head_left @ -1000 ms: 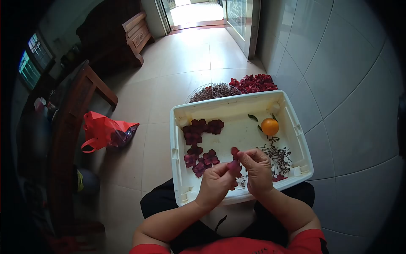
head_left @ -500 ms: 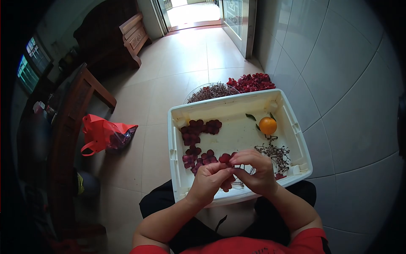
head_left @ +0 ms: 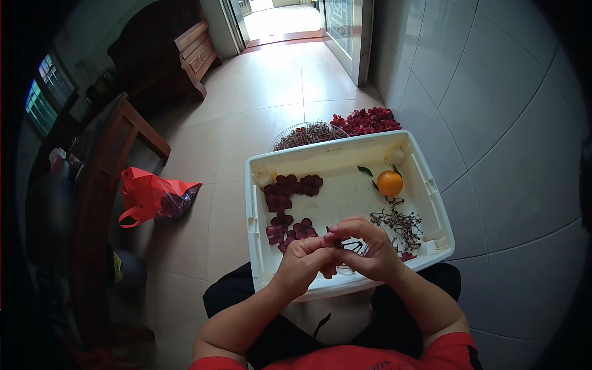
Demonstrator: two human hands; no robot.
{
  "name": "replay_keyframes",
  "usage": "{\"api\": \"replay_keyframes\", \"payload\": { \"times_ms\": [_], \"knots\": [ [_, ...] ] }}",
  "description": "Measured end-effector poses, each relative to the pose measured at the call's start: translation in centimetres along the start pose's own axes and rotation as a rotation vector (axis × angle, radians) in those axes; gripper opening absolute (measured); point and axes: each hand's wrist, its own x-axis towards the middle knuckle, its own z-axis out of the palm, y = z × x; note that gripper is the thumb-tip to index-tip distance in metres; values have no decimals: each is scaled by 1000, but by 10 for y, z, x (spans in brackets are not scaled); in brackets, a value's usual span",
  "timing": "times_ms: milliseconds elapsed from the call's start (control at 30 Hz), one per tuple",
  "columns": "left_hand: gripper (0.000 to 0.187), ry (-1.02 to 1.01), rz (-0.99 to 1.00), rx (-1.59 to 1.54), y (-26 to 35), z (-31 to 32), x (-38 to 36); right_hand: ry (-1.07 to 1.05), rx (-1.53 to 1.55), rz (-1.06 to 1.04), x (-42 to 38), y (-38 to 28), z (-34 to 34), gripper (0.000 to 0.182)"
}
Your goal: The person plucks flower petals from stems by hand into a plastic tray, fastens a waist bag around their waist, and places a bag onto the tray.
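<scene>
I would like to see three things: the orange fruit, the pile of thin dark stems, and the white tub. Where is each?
Orange fruit (head_left: 389, 183): head view, middle of its skin.
Thin dark stems (head_left: 404, 230): head view, middle of pile.
White tub (head_left: 345, 200): head view, bare floor.

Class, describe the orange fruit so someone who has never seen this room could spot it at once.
Find the big white tub. Inside, look toward its far right corner, just beyond the tangled dark stems. The fruit is the only round, bright orange thing there, unlike the flat dark-red flowers.
</scene>
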Motion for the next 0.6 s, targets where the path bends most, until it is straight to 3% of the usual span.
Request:
{"api": "replay_keyframes", "payload": {
  "times_ms": [133, 300, 433, 600],
  "knots": [
    [15, 30, -25, -77, 4, -1, -2, -56, 58, 104, 0, 1, -6, 27],
    [14, 125, 232, 330, 8, 3, -1, -104, 5, 37, 1, 11, -8, 24],
    [14, 134, 629, 727, 22, 5, 7, 32, 256, 256, 6, -3, -5, 18],
    [13, 86, 625, 696, 36, 4, 15, 136, 96, 145, 18, -11, -1, 10]
  ]
}}
